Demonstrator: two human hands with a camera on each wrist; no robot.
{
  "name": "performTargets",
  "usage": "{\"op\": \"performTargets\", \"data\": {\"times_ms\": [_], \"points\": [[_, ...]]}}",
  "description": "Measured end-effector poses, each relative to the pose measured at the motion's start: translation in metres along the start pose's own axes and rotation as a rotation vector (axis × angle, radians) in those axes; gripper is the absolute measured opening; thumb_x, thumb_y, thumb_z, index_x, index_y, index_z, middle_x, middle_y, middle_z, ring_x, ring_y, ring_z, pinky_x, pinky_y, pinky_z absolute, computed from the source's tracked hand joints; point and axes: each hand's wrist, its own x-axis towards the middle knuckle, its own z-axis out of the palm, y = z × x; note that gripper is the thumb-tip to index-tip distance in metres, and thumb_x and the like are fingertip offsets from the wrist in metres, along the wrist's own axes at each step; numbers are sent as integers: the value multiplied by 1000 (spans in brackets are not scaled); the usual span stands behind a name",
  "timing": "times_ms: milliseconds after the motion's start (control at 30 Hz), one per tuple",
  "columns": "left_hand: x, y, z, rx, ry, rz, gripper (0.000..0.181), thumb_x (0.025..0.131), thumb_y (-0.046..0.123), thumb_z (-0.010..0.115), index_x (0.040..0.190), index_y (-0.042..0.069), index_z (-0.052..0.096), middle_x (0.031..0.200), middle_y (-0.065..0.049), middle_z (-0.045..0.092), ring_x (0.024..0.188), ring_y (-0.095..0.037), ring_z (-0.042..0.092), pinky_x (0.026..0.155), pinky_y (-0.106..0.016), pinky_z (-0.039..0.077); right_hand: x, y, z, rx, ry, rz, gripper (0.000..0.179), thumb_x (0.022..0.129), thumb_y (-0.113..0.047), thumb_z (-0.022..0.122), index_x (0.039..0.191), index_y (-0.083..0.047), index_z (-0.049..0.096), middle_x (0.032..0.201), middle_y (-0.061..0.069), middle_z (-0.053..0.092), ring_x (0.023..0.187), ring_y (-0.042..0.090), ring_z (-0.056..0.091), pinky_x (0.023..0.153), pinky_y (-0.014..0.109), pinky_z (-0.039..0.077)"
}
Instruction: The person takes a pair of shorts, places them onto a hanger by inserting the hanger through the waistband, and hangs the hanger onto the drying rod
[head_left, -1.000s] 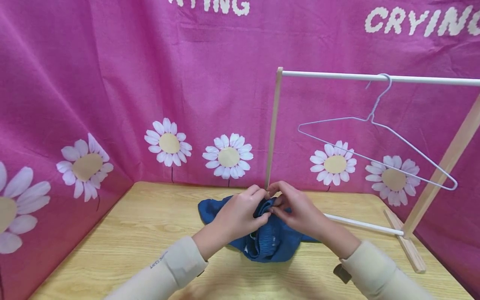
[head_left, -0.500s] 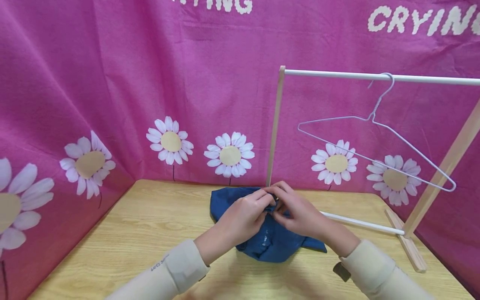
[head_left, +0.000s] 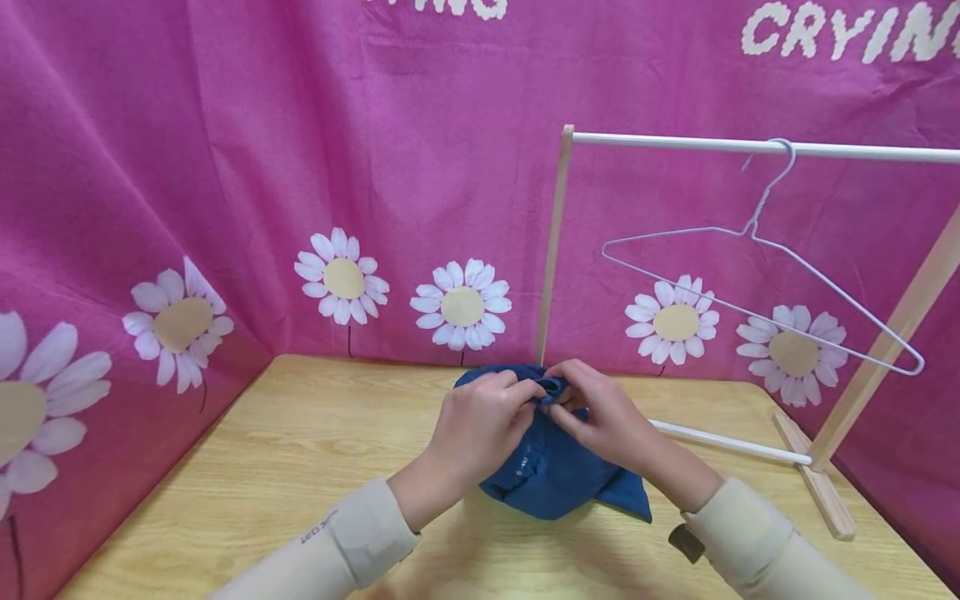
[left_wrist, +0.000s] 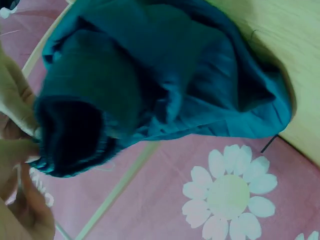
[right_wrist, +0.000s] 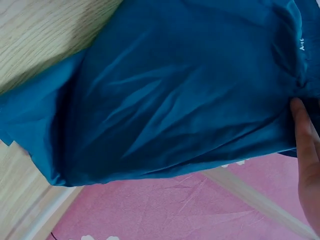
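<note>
A pair of dark blue shorts (head_left: 551,479) lies bunched on the table, part of its gathered edge raised between my two hands. My left hand (head_left: 476,425) pinches this edge, fingers bent and thumb underneath. Opposite it, my right hand (head_left: 600,417) pinches the same bunched cloth between thumb and fingers, the fingertips of both hands close together. In the left wrist view, a round, dark opening (left_wrist: 75,132) in the fabric faces the camera. Smooth cloth spreads out beside the right fingers (right_wrist: 305,145) in the right wrist view, with small white lettering near the edge.
To the right stands a wooden rack (head_left: 870,392) with a white top bar (head_left: 675,143). From that bar hangs a wire hanger (head_left: 753,229). A pink curtain (head_left: 450,167) with printed daisies closes off the back and sides of the wooden table (head_left: 315,433).
The cloth on the left has been drawn in towards the hands, and the open folds at the front have turned under. Both hands stay close together at the gathered edge.
</note>
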Motion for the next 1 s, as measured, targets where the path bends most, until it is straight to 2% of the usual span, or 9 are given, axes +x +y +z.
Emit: {"op": "performTargets", "data": {"times_ms": [67, 167, 233, 333, 533, 600, 667, 800, 1000], "points": [[1, 1, -1, -88, -50, -62, 14, 92, 11, 73, 106, 15, 74, 68, 4, 61, 58, -7, 54, 51, -18, 43, 0, 0, 0, 4, 12, 3, 33, 86, 7, 75, 115, 0, 60, 103, 7, 62, 83, 13, 70, 74, 27, 60], [3, 1, -2, -260, -116, -151, 13, 96, 8, 64, 107, 12, 67, 59, 5, 56, 49, -3, 48, 49, -17, 38, 1, 0, -1, 31, 20, -3, 32, 87, 6, 74, 115, 0, 60, 105, 7, 62, 85, 13, 71, 75, 26, 60], [5, 0, -2, -341, -129, -193, 12, 94, 9, 64, 106, 12, 65, 60, 5, 60, 51, 0, 52, 52, -17, 42, 1, 1, -1, 66, 24, -13, 31, 87, 6, 73, 115, -1, 59, 106, 7, 61, 86, 15, 71, 77, 26, 60], [6, -1, -2, -399, -103, -229, 9, 91, 16, 70, 97, 13, 65, 63, 5, 64, 57, 0, 56, 56, -18, 45, 0, 1, -2, 97, 43, -37, 30, 88, 8, 69, 115, -1, 60, 107, 8, 61, 86, 15, 73, 77, 24, 59], [6, -2, -3, -398, 9, -246, 18, 90, 18, 78, 79, 14, 65, 63, 6, 64, 63, -4, 63, 61, -17, 49, 3, -2, -7, 102, 70, -92, 20, 95, 9, 61, 113, 0, 59, 97, 9, 64, 73, 13, 72, 62, 22, 58], [6, -3, -3, -383, 34, -245, 17, 89, 13, 78, 78, 14, 65, 68, 6, 68, 68, -5, 67, 67, -18, 54, 5, -4, -9, 66, 77, -95, 18, 96, 7, 60, 112, -1, 60, 87, 4, 62, 64, 9, 66, 55, 21, 54], [5, -5, -3, -355, 48, -240, 17, 86, 10, 79, 79, 14, 64, 68, 5, 67, 66, -6, 64, 65, -19, 53, 7, -5, -10, 9, 85, -91, 18, 96, 6, 62, 111, -3, 60, 80, -1, 60, 59, 5, 59, 51, 21, 49], [4, -8, -2, -311, 57, -223, 18, 83, 7, 78, 83, 13, 61, 70, 4, 63, 63, -8, 55, 60, -22, 48, 7, -5, -12, -49, 88, -81, 22, 92, 4, 67, 112, -3, 59, 81, -5, 60, 66, 4, 54, 57, 23, 50], [1, -8, -1, -335, 16, -267, 26, 83, 14, 84, 80, 13, 58, 70, 4, 57, 67, -10, 53, 62, -23, 47, 2, -4, -10, -35, 49, -65, 27, 87, 1, 76, 108, -7, 61, 92, -3, 62, 75, 6, 59, 67, 27, 57]]}}
